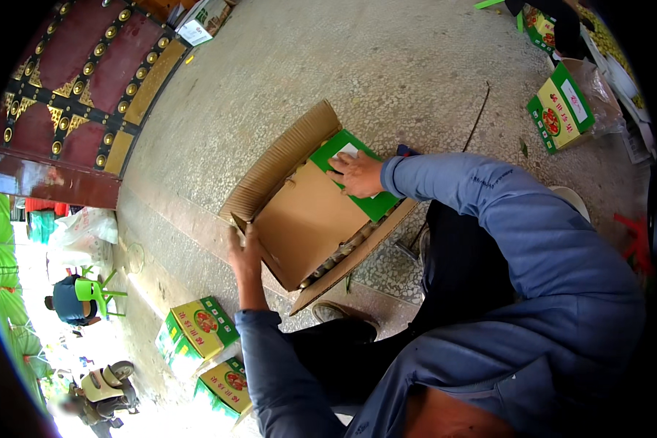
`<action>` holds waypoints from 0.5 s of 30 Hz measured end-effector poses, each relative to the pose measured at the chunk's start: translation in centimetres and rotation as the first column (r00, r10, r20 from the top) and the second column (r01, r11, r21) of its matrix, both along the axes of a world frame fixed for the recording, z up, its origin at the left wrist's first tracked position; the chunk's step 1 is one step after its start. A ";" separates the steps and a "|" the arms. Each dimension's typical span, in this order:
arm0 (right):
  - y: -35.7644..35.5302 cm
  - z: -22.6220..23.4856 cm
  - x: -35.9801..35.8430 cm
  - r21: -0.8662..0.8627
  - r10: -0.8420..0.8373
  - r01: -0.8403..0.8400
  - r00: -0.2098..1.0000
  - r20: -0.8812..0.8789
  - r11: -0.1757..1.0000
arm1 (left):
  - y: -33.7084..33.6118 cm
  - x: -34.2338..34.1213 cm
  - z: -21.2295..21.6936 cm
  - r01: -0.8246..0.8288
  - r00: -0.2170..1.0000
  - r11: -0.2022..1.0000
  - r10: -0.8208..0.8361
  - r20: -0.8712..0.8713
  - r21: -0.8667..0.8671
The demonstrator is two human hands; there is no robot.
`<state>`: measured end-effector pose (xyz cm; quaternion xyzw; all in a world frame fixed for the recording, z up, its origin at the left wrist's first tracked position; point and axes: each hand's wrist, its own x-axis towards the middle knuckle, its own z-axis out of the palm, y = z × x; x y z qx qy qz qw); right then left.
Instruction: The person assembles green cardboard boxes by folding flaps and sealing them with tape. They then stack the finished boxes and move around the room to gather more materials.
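At the left, bright glare washed out much of the scooter (pixel 109 383) and the ground about it, and the lower of two boxes (pixel 226 387) was partly hidden by the person's own sleeve. Right of these, the left hand (pixel 246 255) was at the near left corner of the open carton (pixel 285 157), thumb and fingertips about its edge; whether they pinched it firmly, I cannot tell. The carton lay on the floor in front of the person's legs, mid-view, a brown sheet (pixel 306 219) covering most of its inside. Lumpy items (pixel 336 259) showed only as a strip along the sheet's near side, too small to name; the rest was out of sight. The right hand (pixel 359 175), well apart from the left, lay spread on a green panel (pixel 378 209), hiding part of its white label. The step in hand seemed to be settling the cover while steadying the corner; the next move probably called for even pressure and clear edges. Farther right, a green box (pixel 562 109) stood beside things cut off by the dark rim.
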<state>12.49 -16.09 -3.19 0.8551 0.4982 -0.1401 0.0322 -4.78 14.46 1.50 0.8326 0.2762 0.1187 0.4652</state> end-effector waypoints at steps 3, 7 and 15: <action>0.3 -0.2 0.0 0.042 0.018 -0.017 1.000 -0.017 0.999 | -3.1 -0.6 -2.3 0.257 0.885 0.963 -0.201 -0.420 0.081; 1.1 0.2 0.1 0.029 0.015 -0.015 1.000 -0.010 0.999 | -5.9 -0.6 -6.3 0.534 0.824 0.703 -0.310 -0.474 0.470; 1.7 1.2 1.7 -0.011 0.076 -0.078 0.990 -0.116 0.997 | -5.3 -0.8 0.7 0.781 0.490 0.624 -0.635 -0.597 -0.022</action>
